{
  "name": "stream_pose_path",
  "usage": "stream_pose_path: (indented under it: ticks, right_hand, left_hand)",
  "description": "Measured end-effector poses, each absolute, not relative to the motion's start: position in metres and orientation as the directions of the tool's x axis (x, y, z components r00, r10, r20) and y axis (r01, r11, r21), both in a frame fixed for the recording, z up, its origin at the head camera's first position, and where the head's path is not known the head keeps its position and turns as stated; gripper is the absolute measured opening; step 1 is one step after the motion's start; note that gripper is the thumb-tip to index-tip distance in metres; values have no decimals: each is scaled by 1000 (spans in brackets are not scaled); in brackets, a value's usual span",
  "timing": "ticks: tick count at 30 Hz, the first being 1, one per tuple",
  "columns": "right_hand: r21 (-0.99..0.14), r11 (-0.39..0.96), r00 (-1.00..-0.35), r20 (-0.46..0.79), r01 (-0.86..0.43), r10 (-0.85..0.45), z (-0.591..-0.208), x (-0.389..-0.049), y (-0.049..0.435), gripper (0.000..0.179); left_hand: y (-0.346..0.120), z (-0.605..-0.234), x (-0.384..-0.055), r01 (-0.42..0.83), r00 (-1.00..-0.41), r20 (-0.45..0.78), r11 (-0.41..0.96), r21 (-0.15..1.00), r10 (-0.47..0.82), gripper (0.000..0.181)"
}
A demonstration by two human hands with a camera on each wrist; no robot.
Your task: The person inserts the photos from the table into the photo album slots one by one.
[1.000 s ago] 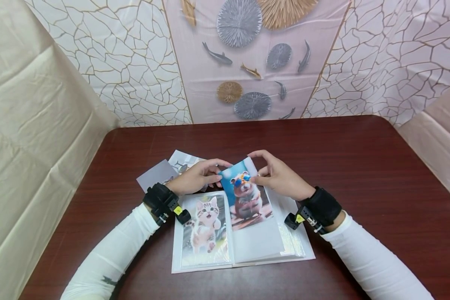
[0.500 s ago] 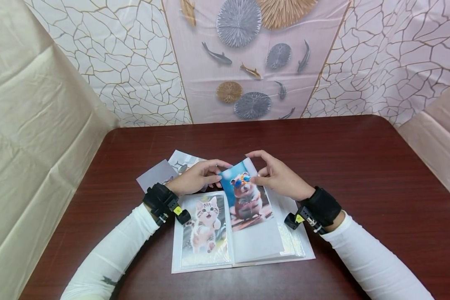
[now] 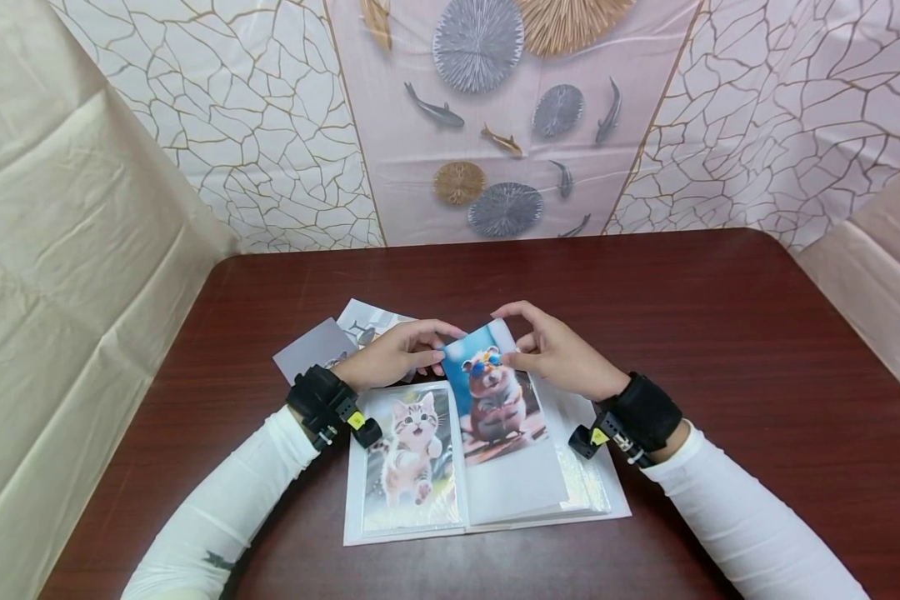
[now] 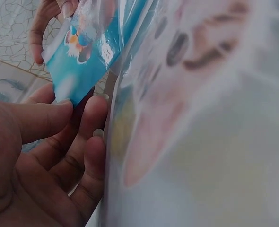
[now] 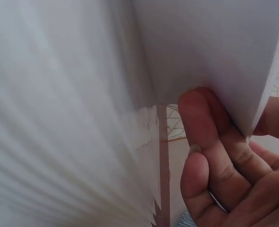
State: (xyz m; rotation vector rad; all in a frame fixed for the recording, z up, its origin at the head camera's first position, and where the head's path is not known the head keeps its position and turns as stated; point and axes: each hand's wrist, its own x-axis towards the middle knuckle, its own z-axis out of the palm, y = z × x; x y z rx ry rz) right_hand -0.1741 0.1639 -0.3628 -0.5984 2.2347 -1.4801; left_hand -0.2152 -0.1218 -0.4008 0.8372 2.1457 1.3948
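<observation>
Left fingers (image 4: 94,113) pinch hamster photo (image 3: 491,408) at its top-left corner, right fingers (image 3: 521,308) at its right edge; it's tilted, apparently part-way into right-page sleeve (image 3: 513,492) of album (image 3: 355,500). Uneven push could bind it, creasing a corner

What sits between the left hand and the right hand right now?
The upper part of the hamster picture. The left hand pinches one corner, with the right hand at its other side. The head view shows this.
</observation>
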Motion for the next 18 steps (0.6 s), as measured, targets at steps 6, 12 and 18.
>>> stream_pose_path:
  ticks: [6, 12, 18]
  right_hand:
    - [-935, 334, -828, -91, -120, -553, -362, -174, 164, 52]
    - [-941, 320, -823, -92, -112, -560, -363, -174, 164, 50]
    - [-940, 322, -824, -92, -113, -559, -363, -174, 164, 47]
  left_hand:
    - [-122, -401, -215, 250, -705, -39, 301, 920, 708, 36]
    - [-121, -402, -216, 252, -697, -46, 304, 919, 715, 35]
    - [-122, -402, -215, 250, -690, -53, 306, 918, 722, 34]
